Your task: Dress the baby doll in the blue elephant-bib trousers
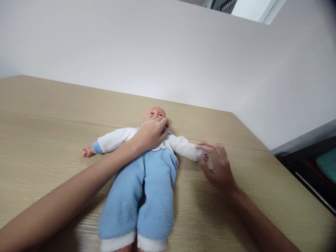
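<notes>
A baby doll in blue fleece trousers and a white top with blue cuffs lies on its back on the wooden table, its arms spread out. My left hand rests over the doll's chin and upper chest, its fingers curled at the lower face; the doll's eyes show above them. At the cuff of the doll's arm on the right is my right hand, thumb and fingers apart around the sleeve end, with no grip on it visible. The doll's feet are cut off by the bottom edge.
A pale wall rises behind the table's far edge, with an opening or window at the top right. Beyond the table's right edge is a dark object with a teal patch.
</notes>
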`<action>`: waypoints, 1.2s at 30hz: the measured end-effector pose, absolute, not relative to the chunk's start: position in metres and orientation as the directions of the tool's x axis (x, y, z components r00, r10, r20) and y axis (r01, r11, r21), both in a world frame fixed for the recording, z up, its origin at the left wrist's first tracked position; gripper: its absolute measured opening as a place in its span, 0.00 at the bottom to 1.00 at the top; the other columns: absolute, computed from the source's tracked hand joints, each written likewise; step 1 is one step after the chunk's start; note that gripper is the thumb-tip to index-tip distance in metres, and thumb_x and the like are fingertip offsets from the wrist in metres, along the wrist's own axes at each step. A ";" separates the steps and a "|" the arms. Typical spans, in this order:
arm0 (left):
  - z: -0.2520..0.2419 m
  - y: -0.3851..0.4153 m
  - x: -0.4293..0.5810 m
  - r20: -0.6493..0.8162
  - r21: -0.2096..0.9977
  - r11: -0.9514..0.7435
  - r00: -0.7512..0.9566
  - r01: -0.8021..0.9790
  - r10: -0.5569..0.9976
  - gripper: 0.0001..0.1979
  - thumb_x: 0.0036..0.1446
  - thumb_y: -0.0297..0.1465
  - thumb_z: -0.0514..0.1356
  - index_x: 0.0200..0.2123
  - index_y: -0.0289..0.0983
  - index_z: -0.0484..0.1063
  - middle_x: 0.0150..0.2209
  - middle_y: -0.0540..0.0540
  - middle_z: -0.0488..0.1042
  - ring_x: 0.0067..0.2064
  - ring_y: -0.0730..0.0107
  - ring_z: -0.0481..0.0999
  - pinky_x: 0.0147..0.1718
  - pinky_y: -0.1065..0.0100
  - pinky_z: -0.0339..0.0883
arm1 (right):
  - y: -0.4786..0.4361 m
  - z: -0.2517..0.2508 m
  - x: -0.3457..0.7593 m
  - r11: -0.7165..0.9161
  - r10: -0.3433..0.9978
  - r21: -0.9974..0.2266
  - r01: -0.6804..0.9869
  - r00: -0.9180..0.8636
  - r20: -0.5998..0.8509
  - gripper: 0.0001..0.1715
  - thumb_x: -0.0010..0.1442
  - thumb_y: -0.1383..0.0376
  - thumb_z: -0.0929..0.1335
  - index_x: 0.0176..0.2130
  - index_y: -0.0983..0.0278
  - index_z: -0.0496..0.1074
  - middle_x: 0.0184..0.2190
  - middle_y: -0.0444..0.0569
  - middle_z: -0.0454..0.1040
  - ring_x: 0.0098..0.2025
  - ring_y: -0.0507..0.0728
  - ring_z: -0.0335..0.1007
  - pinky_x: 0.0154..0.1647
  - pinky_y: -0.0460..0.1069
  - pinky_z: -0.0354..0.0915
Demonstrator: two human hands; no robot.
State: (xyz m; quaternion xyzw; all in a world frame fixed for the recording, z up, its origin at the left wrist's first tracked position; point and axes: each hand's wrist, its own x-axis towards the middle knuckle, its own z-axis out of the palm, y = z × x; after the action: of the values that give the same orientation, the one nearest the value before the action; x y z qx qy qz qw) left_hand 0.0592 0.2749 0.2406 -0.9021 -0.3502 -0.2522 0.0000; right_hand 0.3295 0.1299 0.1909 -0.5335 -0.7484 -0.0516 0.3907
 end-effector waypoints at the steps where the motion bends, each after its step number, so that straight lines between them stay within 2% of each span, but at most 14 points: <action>1: 0.241 0.276 0.059 0.464 0.165 -0.759 0.630 0.629 0.623 0.08 0.73 0.31 0.56 0.47 0.35 0.74 0.50 0.34 0.80 0.54 0.47 0.76 0.61 0.50 0.66 | 0.125 0.194 0.317 0.476 0.767 -0.379 0.794 -0.164 0.620 0.15 0.73 0.61 0.69 0.58 0.56 0.75 0.57 0.56 0.79 0.61 0.69 0.74 0.65 0.66 0.65; 3: 0.241 0.276 0.059 0.488 0.151 -0.769 0.629 0.621 0.605 0.08 0.72 0.30 0.56 0.47 0.35 0.74 0.51 0.35 0.79 0.57 0.46 0.74 0.63 0.50 0.65 | 0.120 0.196 0.289 0.467 0.847 -0.590 0.659 -0.142 0.512 0.15 0.75 0.60 0.67 0.59 0.55 0.74 0.57 0.55 0.79 0.58 0.66 0.75 0.60 0.61 0.69; 6: 0.243 0.273 0.059 0.529 0.177 -0.798 0.628 0.576 0.570 0.07 0.73 0.32 0.57 0.47 0.37 0.74 0.51 0.37 0.77 0.56 0.47 0.73 0.63 0.49 0.63 | 0.125 0.192 0.257 0.217 0.976 -0.878 0.426 -0.072 0.207 0.17 0.77 0.50 0.64 0.56 0.55 0.74 0.44 0.50 0.79 0.43 0.62 0.75 0.47 0.57 0.70; 8: 0.245 0.269 0.059 0.542 0.210 -0.824 0.639 0.526 0.546 0.08 0.74 0.34 0.57 0.46 0.38 0.74 0.50 0.39 0.77 0.54 0.49 0.73 0.62 0.49 0.62 | 0.135 0.189 0.248 0.098 0.994 -0.942 0.320 -0.071 0.080 0.22 0.76 0.44 0.64 0.46 0.56 0.74 0.36 0.46 0.73 0.37 0.60 0.68 0.43 0.56 0.67; 11: 0.248 0.264 0.059 0.522 0.273 -0.853 0.676 0.445 0.520 0.09 0.74 0.37 0.58 0.46 0.39 0.74 0.49 0.40 0.78 0.54 0.51 0.73 0.60 0.50 0.62 | 0.150 0.186 0.252 0.032 0.996 -0.974 0.224 -0.090 0.012 0.30 0.69 0.35 0.67 0.34 0.57 0.71 0.31 0.44 0.66 0.35 0.59 0.61 0.41 0.55 0.65; 15: 0.249 0.260 0.061 0.417 0.413 -0.861 0.779 0.298 0.469 0.11 0.73 0.39 0.60 0.47 0.38 0.74 0.49 0.40 0.80 0.52 0.54 0.75 0.54 0.56 0.65 | 0.160 0.184 0.264 -0.026 0.997 -0.994 0.106 -0.072 -0.034 0.31 0.64 0.33 0.70 0.34 0.56 0.65 0.27 0.40 0.58 0.29 0.55 0.54 0.29 0.51 0.58; 19: 0.247 0.258 0.062 0.261 0.436 -0.852 0.865 0.289 0.428 0.11 0.74 0.38 0.58 0.42 0.38 0.75 0.44 0.42 0.81 0.49 0.56 0.75 0.51 0.58 0.65 | 0.161 0.178 0.263 0.028 0.999 -0.997 0.078 -0.028 0.026 0.28 0.65 0.37 0.72 0.38 0.56 0.66 0.27 0.38 0.60 0.28 0.53 0.54 0.28 0.49 0.54; 23: 0.244 0.258 0.063 0.207 0.447 -0.828 0.862 0.338 0.463 0.10 0.72 0.36 0.58 0.39 0.38 0.74 0.41 0.43 0.79 0.46 0.58 0.75 0.47 0.59 0.65 | 0.151 0.177 0.262 0.180 0.981 -0.934 0.309 0.017 0.194 0.18 0.72 0.46 0.70 0.43 0.56 0.70 0.33 0.42 0.68 0.32 0.56 0.63 0.33 0.52 0.61; 25: 0.243 0.258 0.064 0.222 0.478 -0.804 0.837 0.355 0.501 0.10 0.73 0.36 0.56 0.40 0.38 0.73 0.40 0.44 0.79 0.43 0.60 0.76 0.45 0.59 0.65 | 0.143 0.179 0.270 0.241 0.945 -0.814 0.528 0.062 0.321 0.13 0.73 0.51 0.70 0.47 0.56 0.71 0.38 0.46 0.72 0.34 0.58 0.66 0.37 0.54 0.65; 27: 0.243 0.258 0.066 0.230 0.486 -0.791 0.819 0.371 0.525 0.10 0.74 0.35 0.56 0.39 0.38 0.72 0.39 0.44 0.79 0.42 0.60 0.76 0.45 0.59 0.64 | 0.137 0.182 0.286 0.288 0.875 -0.610 0.738 0.055 0.480 0.12 0.72 0.54 0.71 0.51 0.57 0.72 0.45 0.51 0.76 0.44 0.63 0.71 0.48 0.59 0.68; 29: 0.242 0.258 0.068 0.232 0.492 -0.786 0.815 0.373 0.532 0.10 0.73 0.35 0.56 0.38 0.39 0.71 0.39 0.45 0.79 0.41 0.61 0.76 0.44 0.59 0.64 | 0.135 0.181 0.308 0.311 0.822 -0.422 0.851 -0.018 0.569 0.19 0.70 0.55 0.72 0.57 0.58 0.71 0.55 0.57 0.76 0.57 0.69 0.70 0.61 0.65 0.64; 31: 0.241 0.258 0.068 0.234 0.515 -0.779 0.815 0.358 0.530 0.09 0.73 0.35 0.57 0.39 0.39 0.71 0.37 0.46 0.79 0.40 0.62 0.76 0.42 0.60 0.64 | 0.136 0.178 0.332 0.306 0.841 -0.370 0.877 -0.067 0.537 0.33 0.68 0.51 0.75 0.65 0.59 0.67 0.62 0.60 0.74 0.65 0.73 0.67 0.67 0.68 0.61; 33: 0.239 0.258 0.067 0.240 0.536 -0.774 0.818 0.337 0.523 0.08 0.73 0.35 0.57 0.41 0.39 0.72 0.36 0.48 0.77 0.38 0.64 0.76 0.39 0.62 0.63 | 0.139 0.172 0.352 0.290 0.891 -0.407 0.866 -0.089 0.445 0.42 0.66 0.48 0.76 0.69 0.60 0.65 0.65 0.62 0.73 0.66 0.73 0.68 0.68 0.68 0.63; 36: 0.237 0.259 0.065 0.254 0.560 -0.765 0.814 0.317 0.523 0.09 0.73 0.37 0.57 0.47 0.38 0.72 0.36 0.48 0.76 0.36 0.64 0.74 0.38 0.62 0.63 | 0.143 0.168 0.367 0.270 0.928 -0.479 0.835 -0.094 0.359 0.34 0.65 0.48 0.77 0.62 0.60 0.72 0.58 0.60 0.79 0.59 0.71 0.74 0.62 0.66 0.69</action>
State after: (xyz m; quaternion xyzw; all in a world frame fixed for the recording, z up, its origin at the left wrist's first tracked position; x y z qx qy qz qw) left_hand 0.0652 0.2595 0.2374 -0.9175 -0.2287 -0.2022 -0.2549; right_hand 0.3665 0.1433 0.1679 -0.5993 -0.7358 0.0759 0.3061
